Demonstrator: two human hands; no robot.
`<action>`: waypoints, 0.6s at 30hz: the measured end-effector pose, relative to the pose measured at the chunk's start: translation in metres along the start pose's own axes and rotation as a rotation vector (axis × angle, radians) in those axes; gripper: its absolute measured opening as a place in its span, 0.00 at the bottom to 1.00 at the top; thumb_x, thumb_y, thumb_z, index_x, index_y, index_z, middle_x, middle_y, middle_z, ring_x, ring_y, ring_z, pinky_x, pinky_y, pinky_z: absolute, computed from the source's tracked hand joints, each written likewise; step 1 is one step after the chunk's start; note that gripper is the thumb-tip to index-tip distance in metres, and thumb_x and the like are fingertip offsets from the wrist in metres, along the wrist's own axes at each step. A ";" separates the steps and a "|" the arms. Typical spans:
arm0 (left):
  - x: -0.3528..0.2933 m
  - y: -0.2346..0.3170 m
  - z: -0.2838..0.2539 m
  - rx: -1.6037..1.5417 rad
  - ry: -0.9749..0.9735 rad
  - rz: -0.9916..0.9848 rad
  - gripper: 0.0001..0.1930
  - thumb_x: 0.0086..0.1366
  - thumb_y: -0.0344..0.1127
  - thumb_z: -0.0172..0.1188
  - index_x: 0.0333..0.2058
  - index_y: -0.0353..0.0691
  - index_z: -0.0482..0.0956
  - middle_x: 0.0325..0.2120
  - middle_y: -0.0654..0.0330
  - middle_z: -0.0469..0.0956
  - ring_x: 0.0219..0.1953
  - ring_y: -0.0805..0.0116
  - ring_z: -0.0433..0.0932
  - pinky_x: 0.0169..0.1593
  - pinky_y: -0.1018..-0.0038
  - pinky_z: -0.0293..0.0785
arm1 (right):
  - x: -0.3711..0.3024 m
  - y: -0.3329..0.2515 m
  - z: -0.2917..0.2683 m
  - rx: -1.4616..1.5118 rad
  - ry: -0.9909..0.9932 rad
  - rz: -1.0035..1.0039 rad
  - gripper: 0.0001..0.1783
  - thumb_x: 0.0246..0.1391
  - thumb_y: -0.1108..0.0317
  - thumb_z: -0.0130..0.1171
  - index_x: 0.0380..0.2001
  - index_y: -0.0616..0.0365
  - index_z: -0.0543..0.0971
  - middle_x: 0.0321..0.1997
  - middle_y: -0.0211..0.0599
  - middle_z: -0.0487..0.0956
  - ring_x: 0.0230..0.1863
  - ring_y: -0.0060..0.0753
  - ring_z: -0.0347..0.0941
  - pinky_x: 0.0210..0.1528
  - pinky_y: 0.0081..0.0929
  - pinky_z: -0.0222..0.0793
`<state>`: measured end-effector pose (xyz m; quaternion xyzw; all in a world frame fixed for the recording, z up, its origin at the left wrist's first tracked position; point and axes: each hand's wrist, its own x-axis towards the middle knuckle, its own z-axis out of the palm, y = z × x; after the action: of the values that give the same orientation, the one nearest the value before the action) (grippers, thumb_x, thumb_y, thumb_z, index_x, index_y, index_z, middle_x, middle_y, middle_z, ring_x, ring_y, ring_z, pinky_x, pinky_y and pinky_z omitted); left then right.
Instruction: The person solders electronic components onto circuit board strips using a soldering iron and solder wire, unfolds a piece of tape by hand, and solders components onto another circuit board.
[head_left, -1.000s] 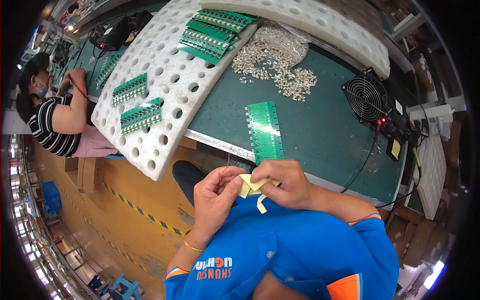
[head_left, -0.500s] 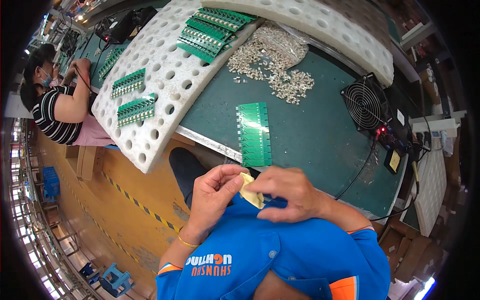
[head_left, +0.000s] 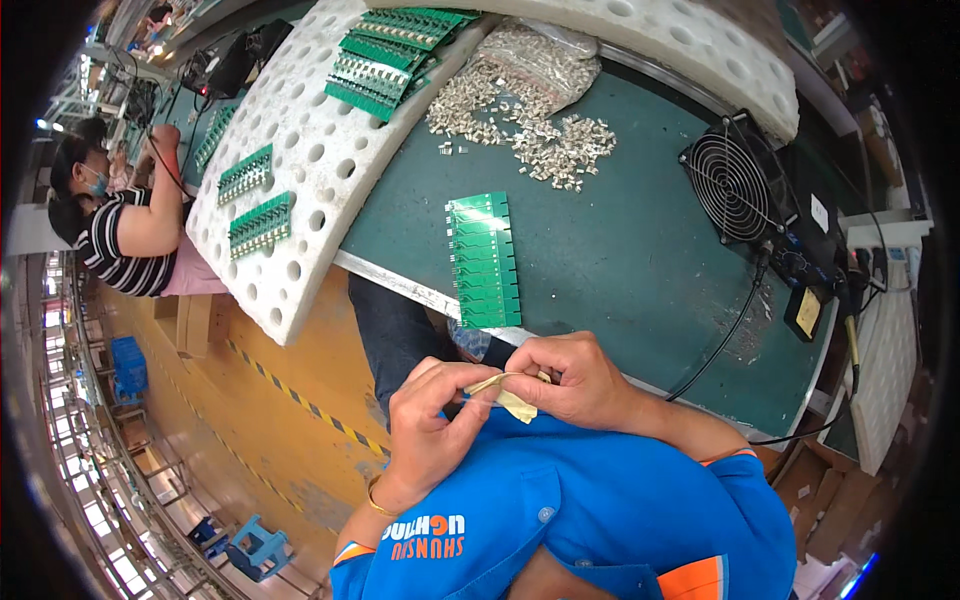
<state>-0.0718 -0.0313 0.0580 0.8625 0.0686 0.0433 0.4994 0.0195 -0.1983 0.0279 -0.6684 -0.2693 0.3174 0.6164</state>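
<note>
Close to my body, past the table's front edge, both hands pinch one small, crumpled, pale-yellow piece, thin and soft-looking; its kind is not clear. My left hand grips its left end between thumb and fingers. On the other side, my right hand has thumb and forefinger closed on its upper right part. Just beyond my hands a green circuit board panel lies flat on the table, notched along its right edge. Farther off is a heap of small metallic parts, partly spilling from a clear plastic bag.
A white foam board with round holes carries stacked green circuit boards and two single ones. A black fan with cables stands at the right. Another person works at the far left. A blue stool stands on the floor.
My right hand has gone from blurred motion over the yellow piece to pinching it beside my left hand. The view has shifted slightly, and the table things sit farther left.
</note>
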 end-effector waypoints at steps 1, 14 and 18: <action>0.000 -0.003 0.000 -0.010 0.006 -0.005 0.10 0.51 0.24 0.65 0.34 0.36 0.80 0.26 0.62 0.78 0.26 0.75 0.72 0.31 0.79 0.67 | 0.001 -0.001 0.002 -0.008 -0.004 0.027 0.06 0.52 0.71 0.60 0.26 0.62 0.76 0.17 0.28 0.74 0.20 0.14 0.67 0.21 0.19 0.62; 0.005 -0.040 -0.025 0.109 0.021 0.350 0.11 0.44 0.28 0.69 0.30 0.41 0.83 0.28 0.61 0.77 0.27 0.68 0.72 0.29 0.74 0.65 | 0.008 0.012 0.038 0.395 -0.009 0.307 0.08 0.59 0.71 0.52 0.39 0.64 0.75 0.29 0.27 0.77 0.32 0.11 0.69 0.32 0.13 0.66; 0.000 -0.066 -0.032 -0.075 -0.094 0.337 0.10 0.49 0.30 0.68 0.33 0.39 0.82 0.31 0.61 0.76 0.28 0.73 0.71 0.29 0.78 0.65 | 0.006 0.014 0.058 0.449 -0.001 0.299 0.10 0.61 0.68 0.51 0.40 0.63 0.75 0.32 0.27 0.77 0.33 0.10 0.69 0.33 0.13 0.66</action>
<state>-0.0814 0.0286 0.0172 0.8436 -0.1022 0.0885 0.5197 -0.0209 -0.1573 0.0111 -0.5474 -0.0905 0.4569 0.6953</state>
